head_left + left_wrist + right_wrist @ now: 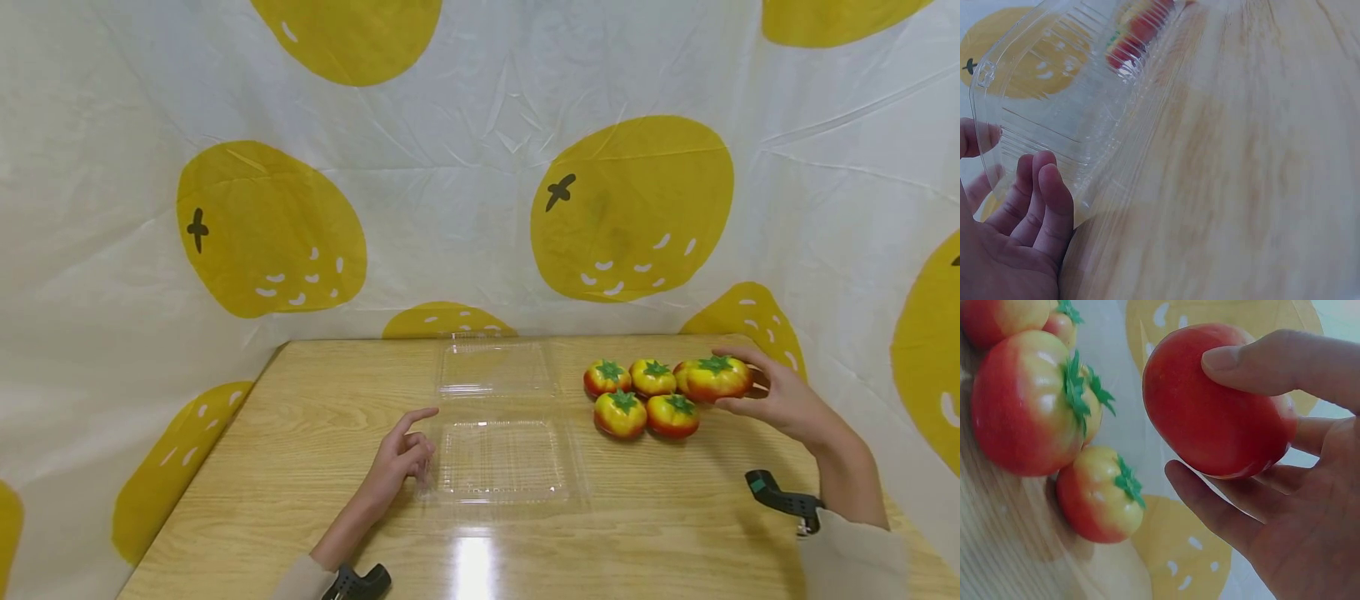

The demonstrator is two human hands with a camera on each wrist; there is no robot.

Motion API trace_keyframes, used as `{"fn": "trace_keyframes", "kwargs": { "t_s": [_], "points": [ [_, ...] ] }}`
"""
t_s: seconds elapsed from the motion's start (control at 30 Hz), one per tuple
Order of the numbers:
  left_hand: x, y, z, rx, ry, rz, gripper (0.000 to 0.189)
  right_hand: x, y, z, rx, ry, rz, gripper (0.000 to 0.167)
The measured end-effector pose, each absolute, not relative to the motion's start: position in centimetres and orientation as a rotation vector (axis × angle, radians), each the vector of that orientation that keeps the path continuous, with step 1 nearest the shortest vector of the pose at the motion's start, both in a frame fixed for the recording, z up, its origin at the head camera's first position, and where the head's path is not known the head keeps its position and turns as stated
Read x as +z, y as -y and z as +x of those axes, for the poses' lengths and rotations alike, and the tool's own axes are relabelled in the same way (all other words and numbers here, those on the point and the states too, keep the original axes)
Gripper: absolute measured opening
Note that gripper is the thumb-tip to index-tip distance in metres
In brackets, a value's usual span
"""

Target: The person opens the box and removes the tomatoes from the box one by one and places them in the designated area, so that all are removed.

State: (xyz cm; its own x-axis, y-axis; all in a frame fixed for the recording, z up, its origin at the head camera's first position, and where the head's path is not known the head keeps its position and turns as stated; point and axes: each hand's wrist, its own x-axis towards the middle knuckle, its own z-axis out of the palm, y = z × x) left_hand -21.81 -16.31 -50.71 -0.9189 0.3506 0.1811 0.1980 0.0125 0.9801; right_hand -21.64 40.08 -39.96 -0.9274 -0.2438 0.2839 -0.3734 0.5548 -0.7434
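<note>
My right hand (787,400) grips a glossy red and yellow toy tomato (717,379) with a green leaf top. In the right wrist view the held tomato (1216,403) is above the table, with the thumb across its red underside. Several similar tomatoes (621,415) stand in a close group to its left. At the middle of the table lies a clear plastic clamshell box (498,462), its lid (495,367) folded back. My left hand (397,458) is at the box's left edge, index finger extended and the others loosely bent. In the left wrist view its fingers (1054,194) are beside the plastic wall.
The light wood table (315,433) ends at a hanging cloth (450,208) printed with large yellow fruit, which closes off the back and sides. Dark wrist mounts (783,496) sit on both forearms. A bright light reflection shows near the front edge.
</note>
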Motion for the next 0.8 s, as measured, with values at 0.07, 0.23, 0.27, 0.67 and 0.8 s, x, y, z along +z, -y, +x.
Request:
{"fn": "trace_keyframes", "kwargs": {
  "t_s": [0.07,0.23,0.27,0.67,0.8],
  "points": [
    [-50.7,16.3,-21.8,2.051,-2.150,0.587,0.055,-40.1,-40.4,-21.7,1.322,2.644,0.519,0.067],
    [-50.7,16.2,-21.8,2.060,-2.144,0.588,0.055,-40.6,-41.2,-21.8,1.272,2.673,0.479,0.065],
    [-50.7,16.2,-21.8,2.062,-2.141,0.586,0.055,-40.7,-41.4,-21.9,1.268,2.683,0.463,0.064],
    [-50.7,16.2,-21.8,2.055,-2.148,0.580,0.055,-42.5,-42.7,-22.5,1.209,2.779,0.304,0.058],
    [-50.7,16.2,-21.8,2.053,-2.149,0.577,0.054,-43.2,-43.1,-22.6,1.219,2.774,0.312,0.059]
  ]
}}
